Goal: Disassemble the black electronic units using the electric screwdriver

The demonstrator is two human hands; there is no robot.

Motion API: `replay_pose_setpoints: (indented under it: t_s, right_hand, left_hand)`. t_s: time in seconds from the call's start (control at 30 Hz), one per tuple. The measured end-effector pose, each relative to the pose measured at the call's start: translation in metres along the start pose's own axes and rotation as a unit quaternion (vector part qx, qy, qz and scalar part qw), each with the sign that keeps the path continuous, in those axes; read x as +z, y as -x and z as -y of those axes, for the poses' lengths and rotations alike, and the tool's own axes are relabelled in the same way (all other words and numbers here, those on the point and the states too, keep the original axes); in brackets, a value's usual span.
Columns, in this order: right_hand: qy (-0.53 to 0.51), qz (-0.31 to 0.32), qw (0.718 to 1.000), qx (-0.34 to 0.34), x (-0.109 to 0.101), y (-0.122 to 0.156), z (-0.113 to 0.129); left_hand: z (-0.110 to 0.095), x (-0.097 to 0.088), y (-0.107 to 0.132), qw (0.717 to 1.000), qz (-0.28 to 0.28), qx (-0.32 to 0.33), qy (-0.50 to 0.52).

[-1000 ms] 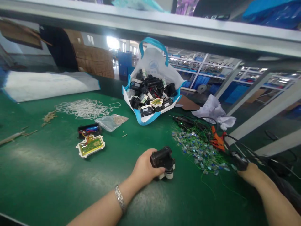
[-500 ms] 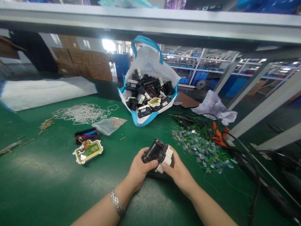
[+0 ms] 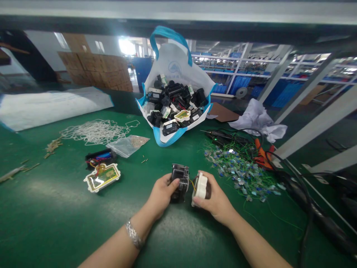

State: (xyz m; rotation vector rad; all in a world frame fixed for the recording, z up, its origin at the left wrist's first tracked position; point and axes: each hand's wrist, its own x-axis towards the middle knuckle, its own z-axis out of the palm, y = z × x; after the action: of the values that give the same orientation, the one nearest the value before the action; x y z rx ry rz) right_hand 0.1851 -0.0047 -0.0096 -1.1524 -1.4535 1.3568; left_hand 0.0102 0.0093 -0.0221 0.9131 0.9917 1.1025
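head view: left hand (image 3: pixel 160 193) clamped round a black housing (image 3: pixel 179 182), right hand (image 3: pixel 213 199) gripping a white cover (image 3: pixel 201 185) just beside it — thin wires (image 3: pixel 192 183) bridging the two halves, both held just above the green table (image 3: pixel 55 208). farther back, a white-and-blue bag (image 3: pixel 175 74) heaped with black parts; left of the hands, an opened unit (image 3: pixel 102 176); to the right, a scatter of green-wired bits (image 3: pixel 240 171).
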Motion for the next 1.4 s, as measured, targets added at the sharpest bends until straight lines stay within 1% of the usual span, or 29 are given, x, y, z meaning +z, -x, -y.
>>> replay_pose_setpoints:
  t_s: [0.07,0.13,0.27,0.4,0.53,0.7,0.83,0.9,0.97,1.03,1.07,1.1,1.13,1.17,1.23,1.33,1.4]
  right_hand:
    - [-0.031,0.000,0.999,0.010,-0.005,-0.002,-0.003]
    - [-0.098,0.010,0.995,0.014,-0.008,-0.002,-0.004]
    - [-0.217,0.037,0.975,0.037,-0.011,0.000,0.000]
    - [-0.291,0.060,0.953,0.065,-0.015,0.000,0.004]
    - [-0.300,0.039,0.949,0.087,-0.017,-0.003,0.003]
    - [-0.283,0.003,0.954,0.101,-0.011,-0.003,0.003]
    - [-0.259,-0.021,0.959,0.117,-0.006,-0.004,0.003]
    - [-0.219,-0.037,0.967,0.124,-0.005,-0.004,0.001]
    - [-0.150,-0.052,0.981,0.111,-0.006,-0.005,-0.001]
    - [-0.028,-0.096,0.993,0.059,-0.009,-0.005,-0.001]
    - [0.051,-0.125,0.991,0.019,-0.010,-0.005,0.001]
    - [0.130,-0.149,0.980,-0.027,-0.010,-0.005,0.004]
    - [0.202,-0.164,0.963,-0.073,-0.010,-0.005,0.008]
    - [0.261,-0.163,0.945,-0.115,-0.009,-0.005,0.014]
    - [0.339,-0.127,0.913,-0.187,-0.002,-0.007,0.025]
    - [0.426,-0.076,0.867,-0.249,0.015,-0.015,0.036]
    - [0.471,-0.065,0.838,-0.269,0.027,-0.021,0.036]
  left_hand:
    - [-0.005,-0.004,-0.001,0.999,-0.002,-0.025,0.038]
    - [-0.009,-0.007,-0.002,0.996,0.004,-0.047,0.076]
    - [-0.010,-0.012,-0.003,0.986,-0.013,-0.084,0.145]
    - [-0.008,-0.016,-0.005,0.977,-0.032,-0.119,0.175]
    - [-0.008,-0.018,-0.006,0.974,-0.034,-0.133,0.182]
    - [-0.011,-0.014,-0.005,0.968,-0.053,-0.154,0.193]
    - [-0.012,-0.011,-0.004,0.963,-0.017,-0.184,0.196]
    - [-0.011,-0.011,-0.005,0.961,0.001,-0.189,0.200]
    - [-0.009,-0.011,-0.005,0.962,0.015,-0.187,0.198]
    - [-0.008,-0.010,-0.005,0.964,0.023,-0.184,0.189]
    - [-0.008,-0.010,-0.005,0.966,0.022,-0.182,0.183]
    - [-0.007,-0.009,-0.005,0.967,0.020,-0.180,0.179]
    - [-0.007,-0.008,-0.005,0.969,0.018,-0.175,0.174]
    - [-0.006,-0.008,-0.005,0.970,0.018,-0.171,0.170]
    - [-0.005,-0.008,-0.004,0.973,0.028,-0.160,0.165]
    - [-0.001,-0.010,-0.005,0.974,0.048,-0.147,0.168]
    - [0.001,-0.011,-0.005,0.973,0.051,-0.143,0.176]
